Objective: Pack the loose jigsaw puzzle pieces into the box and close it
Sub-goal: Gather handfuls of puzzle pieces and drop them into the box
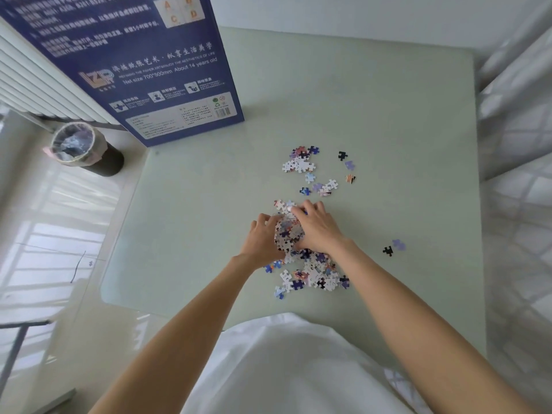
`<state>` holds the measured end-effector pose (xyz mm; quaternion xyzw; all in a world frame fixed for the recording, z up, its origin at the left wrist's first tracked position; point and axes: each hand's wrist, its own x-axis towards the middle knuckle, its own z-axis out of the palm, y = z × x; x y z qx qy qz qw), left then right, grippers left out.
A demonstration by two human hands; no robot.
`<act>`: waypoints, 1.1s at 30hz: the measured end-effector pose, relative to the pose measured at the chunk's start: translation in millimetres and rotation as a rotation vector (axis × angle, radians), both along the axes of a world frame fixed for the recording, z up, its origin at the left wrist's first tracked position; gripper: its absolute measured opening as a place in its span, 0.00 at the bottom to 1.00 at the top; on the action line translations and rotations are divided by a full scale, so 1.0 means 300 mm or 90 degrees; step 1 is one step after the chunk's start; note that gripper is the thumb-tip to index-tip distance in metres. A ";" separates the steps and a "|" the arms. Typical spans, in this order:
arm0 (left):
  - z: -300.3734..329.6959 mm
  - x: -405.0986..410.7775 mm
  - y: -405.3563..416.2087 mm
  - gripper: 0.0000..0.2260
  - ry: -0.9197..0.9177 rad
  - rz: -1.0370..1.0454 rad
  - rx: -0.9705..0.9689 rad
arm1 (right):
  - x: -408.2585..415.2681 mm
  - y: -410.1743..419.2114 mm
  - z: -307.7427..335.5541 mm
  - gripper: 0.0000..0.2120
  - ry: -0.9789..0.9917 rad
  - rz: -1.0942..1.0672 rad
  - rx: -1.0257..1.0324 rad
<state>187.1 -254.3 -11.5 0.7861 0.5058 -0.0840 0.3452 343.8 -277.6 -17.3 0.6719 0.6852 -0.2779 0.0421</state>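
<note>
Item: your left hand (263, 239) and right hand (317, 227), fingers curled, cupping a heap of puzzle pieces (288, 231) on the tabletop (403, 121). Strays around. Blue box (143, 64) upright, far left.

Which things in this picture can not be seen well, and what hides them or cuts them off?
- Head view: the puzzle box is cut off by the top edge; whether it is open cannot be told.
- The pieces under the left hand and right hand are hidden by the fingers; only the heap between them shows.
- The pictures on the loose pieces are too small to read.
- The bin's contents are blurred.
</note>
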 end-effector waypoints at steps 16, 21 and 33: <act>0.013 0.035 -0.022 0.34 0.021 0.026 0.016 | 0.011 0.009 0.034 0.49 -0.020 0.055 -0.008; 0.017 0.035 -0.025 0.29 0.001 0.053 -0.015 | -0.005 -0.028 0.021 0.34 0.021 -0.017 0.001; 0.036 0.018 -0.012 0.16 -0.115 0.112 0.005 | -0.015 -0.068 0.036 0.20 0.192 -0.162 0.033</act>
